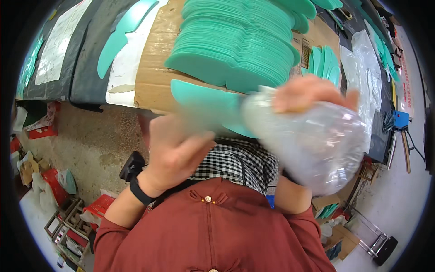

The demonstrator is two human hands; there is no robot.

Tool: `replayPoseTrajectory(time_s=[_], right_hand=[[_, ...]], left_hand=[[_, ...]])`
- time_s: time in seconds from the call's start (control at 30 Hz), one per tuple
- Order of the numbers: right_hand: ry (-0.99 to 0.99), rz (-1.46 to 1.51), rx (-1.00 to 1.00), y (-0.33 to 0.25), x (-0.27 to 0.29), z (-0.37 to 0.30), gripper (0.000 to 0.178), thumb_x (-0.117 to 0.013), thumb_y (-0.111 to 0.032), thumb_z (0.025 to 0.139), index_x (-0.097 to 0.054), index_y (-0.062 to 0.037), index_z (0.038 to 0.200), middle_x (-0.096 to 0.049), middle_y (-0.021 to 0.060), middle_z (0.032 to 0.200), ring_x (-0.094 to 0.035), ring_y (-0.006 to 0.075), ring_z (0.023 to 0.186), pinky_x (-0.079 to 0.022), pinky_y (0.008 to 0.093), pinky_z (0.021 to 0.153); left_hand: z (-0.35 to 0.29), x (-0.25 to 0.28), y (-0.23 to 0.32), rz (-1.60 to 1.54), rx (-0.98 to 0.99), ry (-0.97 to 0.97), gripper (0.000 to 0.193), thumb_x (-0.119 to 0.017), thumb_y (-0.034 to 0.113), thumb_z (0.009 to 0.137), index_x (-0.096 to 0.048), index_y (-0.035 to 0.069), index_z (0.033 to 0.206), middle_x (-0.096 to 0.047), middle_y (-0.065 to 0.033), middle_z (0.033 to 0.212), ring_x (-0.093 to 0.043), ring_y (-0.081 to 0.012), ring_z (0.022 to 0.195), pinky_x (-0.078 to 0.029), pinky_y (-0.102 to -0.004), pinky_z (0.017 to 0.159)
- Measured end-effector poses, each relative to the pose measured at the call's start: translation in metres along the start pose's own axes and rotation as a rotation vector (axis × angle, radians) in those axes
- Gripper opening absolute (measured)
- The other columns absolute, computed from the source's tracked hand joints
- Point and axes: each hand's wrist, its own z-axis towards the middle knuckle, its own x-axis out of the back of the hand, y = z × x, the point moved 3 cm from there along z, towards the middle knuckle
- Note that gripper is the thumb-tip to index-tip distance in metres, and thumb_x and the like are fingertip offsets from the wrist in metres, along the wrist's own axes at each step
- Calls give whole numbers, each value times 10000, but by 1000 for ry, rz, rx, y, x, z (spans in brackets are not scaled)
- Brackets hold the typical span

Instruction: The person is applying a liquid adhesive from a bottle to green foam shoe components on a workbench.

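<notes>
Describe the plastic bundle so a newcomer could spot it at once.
Find the large stack of green sheets on cardboard. At its near right, the person's right hand holds a bulging bundle of clear plastic. Its rounded, shiny bulk sets it apart from the flatter clear sheeting lying farther right.

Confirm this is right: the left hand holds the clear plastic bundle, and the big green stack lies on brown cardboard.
Not quite: in the head view, the right hand holds the clear plastic bundle, not the left hand. The big green stack does lie on brown cardboard.
</notes>
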Motion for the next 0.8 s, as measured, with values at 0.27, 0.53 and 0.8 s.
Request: replayPoseTrajectory(time_s=[0.27, 0.53, 0.8], right_hand=[[245, 220, 306, -62, 131, -70, 614, -216, -492, 1100, -559, -69, 816, -539, 110, 768, -494, 254, 681, -424, 404, 702], [272, 146, 259, -53, 139, -84, 436, -361, -416, 1088, -560, -112, 848, -475, 43, 791, -441, 198, 752, -378, 366, 752], [273, 195, 251, -46, 138, -82, 426, -371, -408, 1087, -556, -114, 840, -482, 42, 794, -444, 194, 751, -392, 366, 759]], left_hand=[[35, -63, 25, -6, -201, -119, 235, -841, 228, 698, -651, 215, 836, -569, -16, 1287, -459, -299, 1324, -255, -572, 1186], [46, -70, 23, 16, -176, -137, 227, -865, 224, 666, -681, 218, 798, -592, -7, 1270, -468, -305, 1313, -243, -561, 1191], [41, -76, 23, -23, -52, -100, 216, -863, 221, 648, -707, 214, 797, -589, -10, 1262, -450, -314, 1304, -269, -541, 1148]])
